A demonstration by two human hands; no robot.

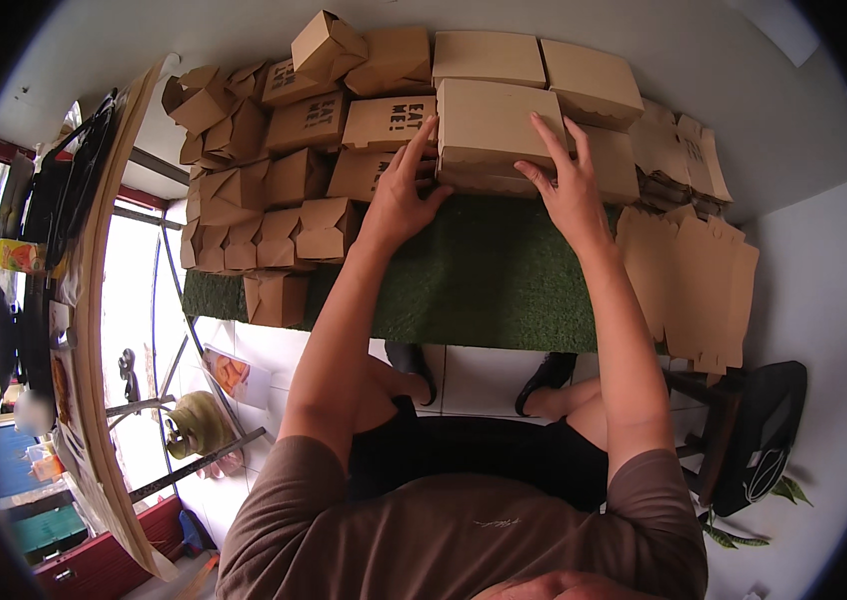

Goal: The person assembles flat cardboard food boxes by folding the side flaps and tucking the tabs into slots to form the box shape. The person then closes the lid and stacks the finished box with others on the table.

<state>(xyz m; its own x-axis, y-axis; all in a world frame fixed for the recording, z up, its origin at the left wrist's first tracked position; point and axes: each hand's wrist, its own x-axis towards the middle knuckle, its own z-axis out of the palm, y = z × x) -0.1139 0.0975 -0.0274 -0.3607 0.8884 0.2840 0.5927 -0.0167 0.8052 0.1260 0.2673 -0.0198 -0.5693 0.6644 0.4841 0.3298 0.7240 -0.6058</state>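
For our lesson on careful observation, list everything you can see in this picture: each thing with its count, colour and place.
closed box: one, brown, at the far edge of the mat, under both hands
folded boxes: many, brown, piled left and behind
flat blanks: a stack, brown, right of the mat
mat: one, green, turf-like, on the table before the person
gas cylinder: one, pale green, on the floor lower left
black bag: one, on the floor lower right
shoes: two, black, under the table
left hand: on the box's left side, fingers spread
right hand: on the box's right front, fingers spread
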